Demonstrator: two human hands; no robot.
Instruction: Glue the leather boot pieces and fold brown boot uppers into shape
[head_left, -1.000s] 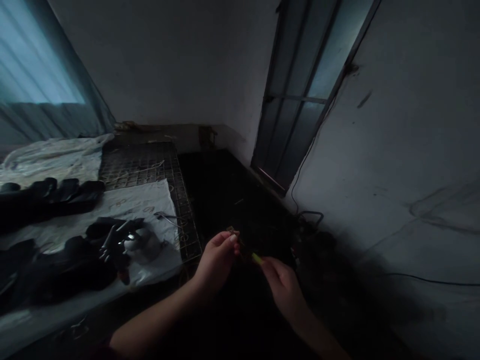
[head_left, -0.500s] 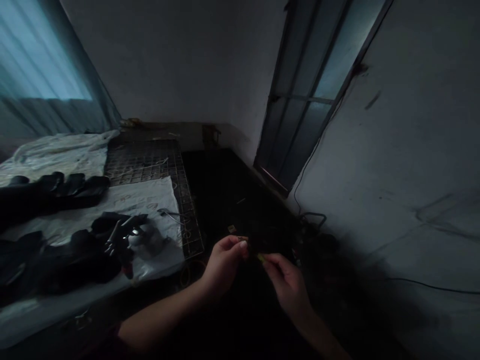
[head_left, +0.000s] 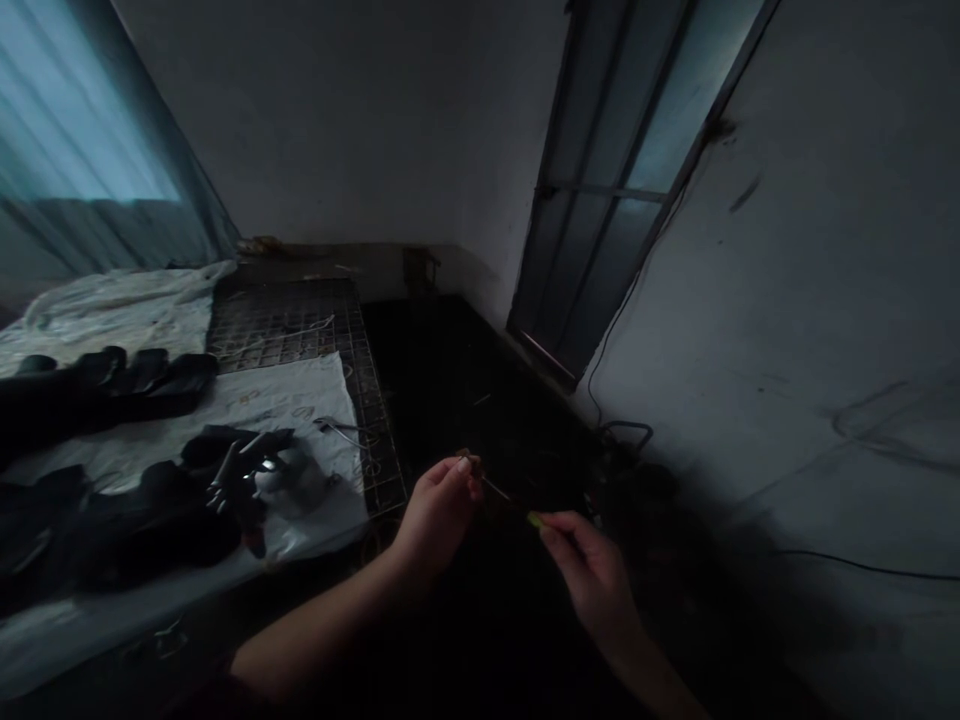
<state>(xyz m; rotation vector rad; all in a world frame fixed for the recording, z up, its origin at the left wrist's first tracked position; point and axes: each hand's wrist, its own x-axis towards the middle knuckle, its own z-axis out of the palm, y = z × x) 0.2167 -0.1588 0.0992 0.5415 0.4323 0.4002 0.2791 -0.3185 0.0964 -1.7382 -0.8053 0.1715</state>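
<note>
My left hand [head_left: 439, 510] is closed in a pinch at the middle of the view, its fingertips around a small brownish piece [head_left: 472, 462] whose kind I cannot make out. My right hand [head_left: 592, 570], also closed, grips the yellow-green handle of a small screwdriver-like tool [head_left: 535, 519]. Its thin shaft points up and left, towards the piece in the left fingers. Whether the tip touches the piece is too dark to tell. Both hands are held in the air over the dark floor, right of the table.
To the left a wire-grid table [head_left: 285, 315] bears white sheeting [head_left: 322, 385], rows of black rounded objects [head_left: 150, 372], a spray gun [head_left: 281, 480] and a pliers-like metal tool [head_left: 341, 430]. A metal door [head_left: 592, 230] stands beyond. Dark equipment with a bent handle [head_left: 630, 430] lies by the right wall.
My hands have moved apart, the left one up and left, the right one slightly right. More of the tool's thin shaft shows between them.
</note>
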